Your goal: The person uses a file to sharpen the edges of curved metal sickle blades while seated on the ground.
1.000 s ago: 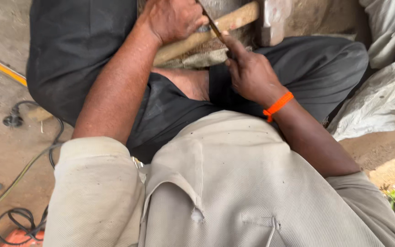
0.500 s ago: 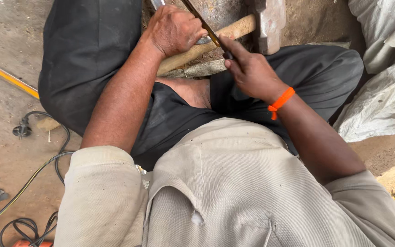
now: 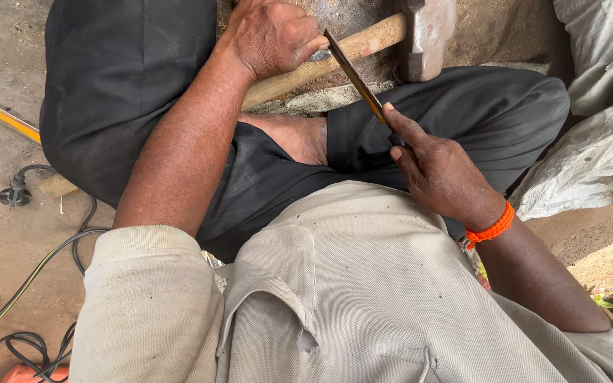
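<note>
Right hand (image 3: 441,177) closed around the near end of a thin flat metal strip (image 3: 355,76), forefinger laid straight along its top edge, likely to steer and press it; orange bracelet (image 3: 489,228) on that wrist. The strip runs up and away from the hand at a slant, its far tip passing over the wooden hammer handle (image 3: 363,46) next to the left hand (image 3: 272,35). Left hand is curled tight near the strip's far end, resting on or around the handle; cannot tell exactly what the fingers pinch, they look to steady the tip. 2 hands at opposite ends, so the strip is held braced at both ends over the work spot. Hammer lies flat, its steel head (image 3: 427,34) to the right, on a rough stone or metal block (image 3: 349,18) just in front of the crossed legs, close at hand. Person sits cross-legged in dark trousers (image 3: 122,85) and a beige polo shirt (image 3: 363,298), work kept low in the lap area. Further out: black cable and plug (image 3: 17,191) on the dirt floor at left, a yellow bar (image 3: 1,117) by the knee, white sacks (image 3: 597,156) at right.
</note>
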